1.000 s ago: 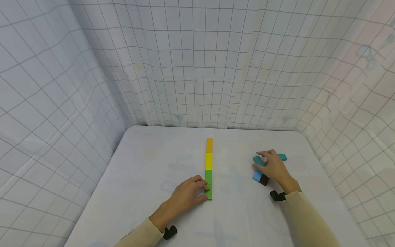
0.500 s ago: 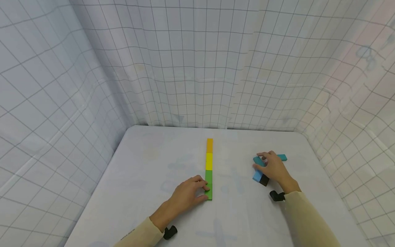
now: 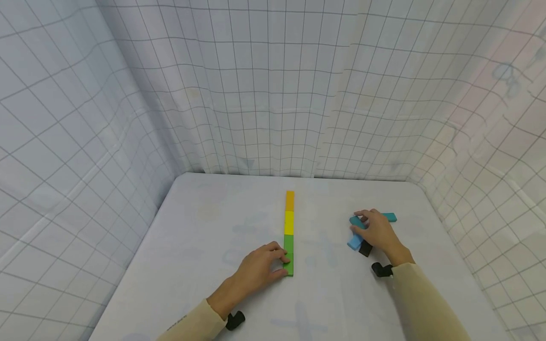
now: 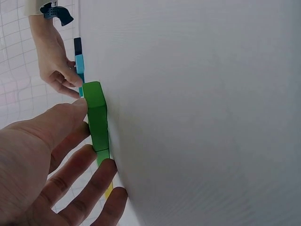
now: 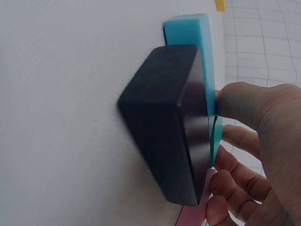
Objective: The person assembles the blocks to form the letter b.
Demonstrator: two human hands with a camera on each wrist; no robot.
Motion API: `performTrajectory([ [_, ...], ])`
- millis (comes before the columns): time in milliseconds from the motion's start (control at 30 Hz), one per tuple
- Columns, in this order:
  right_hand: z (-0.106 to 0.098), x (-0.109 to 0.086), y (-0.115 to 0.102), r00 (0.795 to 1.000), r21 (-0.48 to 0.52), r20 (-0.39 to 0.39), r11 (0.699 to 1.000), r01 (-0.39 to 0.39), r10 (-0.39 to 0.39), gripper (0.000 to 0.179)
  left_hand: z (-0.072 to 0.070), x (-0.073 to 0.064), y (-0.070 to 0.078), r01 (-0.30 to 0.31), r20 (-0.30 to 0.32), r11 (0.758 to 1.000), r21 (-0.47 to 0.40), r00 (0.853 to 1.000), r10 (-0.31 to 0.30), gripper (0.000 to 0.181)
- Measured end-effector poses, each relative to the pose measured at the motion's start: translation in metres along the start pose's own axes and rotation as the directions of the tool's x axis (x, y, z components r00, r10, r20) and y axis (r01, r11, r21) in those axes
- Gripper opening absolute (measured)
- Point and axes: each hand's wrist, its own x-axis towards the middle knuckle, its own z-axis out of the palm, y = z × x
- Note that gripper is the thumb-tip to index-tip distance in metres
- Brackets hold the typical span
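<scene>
A straight row of flat toy blocks runs up the table: orange (image 3: 290, 201), yellow (image 3: 289, 222) and two green. My left hand (image 3: 258, 267) rests at the nearest green block (image 4: 98, 120), its thumb and fingertips touching it, fingers loosely bent. At the right, my right hand (image 3: 378, 233) bends over a loose cluster. Its thumb and fingers pinch a light blue block (image 3: 354, 243), partly hidden under the hand. A teal block (image 3: 356, 221) lies by its fingertips. Beside these sits a black block (image 5: 162, 108). The fingers partly cover a pink block (image 5: 196, 202).
Another teal block (image 3: 390, 217) lies behind the right hand. White cloth covers the table (image 3: 204, 227). Grid-patterned curtains (image 3: 273, 94) hang at the back and both sides. A black strap device (image 3: 381, 270) sits at each wrist.
The light blue block has shifted slightly left and toward me, away from the black block, with the right hand moving a little. My left hand and the coloured row stay still.
</scene>
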Motion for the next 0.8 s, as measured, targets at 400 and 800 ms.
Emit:
performTrajectory([
  [400,0.002,0.005,-0.005,1.0,-0.024,-0.005,1.0,0.004,-0.004,0.042,-0.001,0.001,0.002,0.017,0.012,1.0,-0.004,1.0,-0.017,0.024],
  [800,0.003,0.009,-0.011,0.999,-0.041,-0.001,0.998,0.051,-0.051,0.041,-0.001,0.001,0.002,0.011,0.013,1.0,0.011,1.0,-0.011,0.024],
])
